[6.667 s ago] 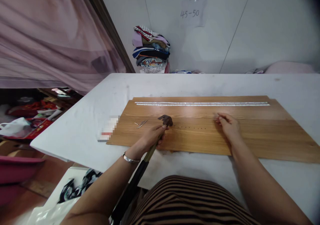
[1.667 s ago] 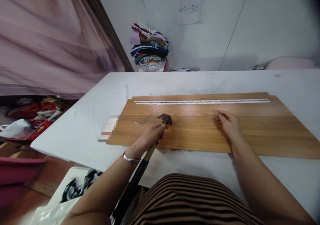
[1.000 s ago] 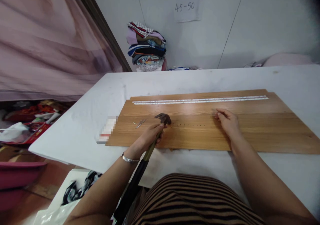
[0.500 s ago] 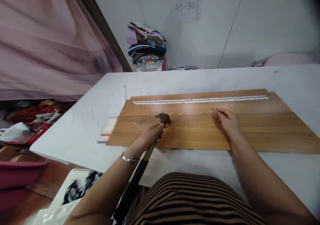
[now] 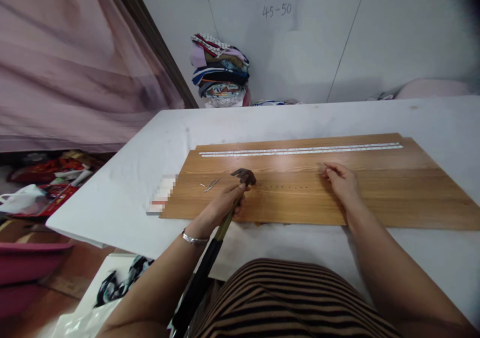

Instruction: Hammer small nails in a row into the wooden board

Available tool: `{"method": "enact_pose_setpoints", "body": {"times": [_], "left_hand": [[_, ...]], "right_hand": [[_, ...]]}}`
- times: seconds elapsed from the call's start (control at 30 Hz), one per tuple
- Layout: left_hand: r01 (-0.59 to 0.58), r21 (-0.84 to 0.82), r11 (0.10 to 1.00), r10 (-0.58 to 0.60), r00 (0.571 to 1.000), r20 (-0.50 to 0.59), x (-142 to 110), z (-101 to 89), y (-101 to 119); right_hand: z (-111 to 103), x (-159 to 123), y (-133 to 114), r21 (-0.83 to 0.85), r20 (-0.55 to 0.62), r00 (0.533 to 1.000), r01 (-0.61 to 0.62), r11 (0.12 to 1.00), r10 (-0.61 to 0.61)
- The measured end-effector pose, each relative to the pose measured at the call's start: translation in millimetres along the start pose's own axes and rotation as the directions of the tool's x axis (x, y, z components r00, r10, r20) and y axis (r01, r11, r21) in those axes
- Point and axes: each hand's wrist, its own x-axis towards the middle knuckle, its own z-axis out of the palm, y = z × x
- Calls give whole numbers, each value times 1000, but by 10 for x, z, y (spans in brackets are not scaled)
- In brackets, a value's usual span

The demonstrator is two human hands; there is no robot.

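Observation:
My left hand is closed around the neck of a hammer, just below its dark head, which rests on a long wooden board. The hammer's dark handle runs back toward my lap. A row of small nails stands driven into the board between my two hands. My right hand lies on the board to the right of that row, fingers curled together in a loose pinch; whether it holds anything I cannot make out. A few loose nails lie on the board left of the hammer head.
The board lies on a white table. A silvery strip runs along the board's far edge. A small blurred item sits at the board's left end. Folded clothes are stacked by the wall. Clutter and a pink curtain fill the left.
Nothing has changed on the table; both hands and the hammer stay where they were. Only the camera view has shifted slightly.

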Motion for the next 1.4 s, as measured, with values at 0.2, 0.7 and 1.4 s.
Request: {"method": "enact_pose_setpoints", "body": {"times": [0.2, 0.7, 1.4], "left_hand": [[21, 16, 1000, -21, 1000, -10, 23, 12, -9], [15, 10, 1000, -14, 1000, -11, 3, 14, -6], [15, 12, 1000, -14, 1000, -22, -3, 31, 9]], "right_hand": [[-2, 4, 13, 21, 7, 1000, 1, 1000, -1], [3, 4, 6, 7, 13, 1000, -11, 1000, 10], [7, 15, -1, -24, -7, 1000, 14, 1000, -14]]}}
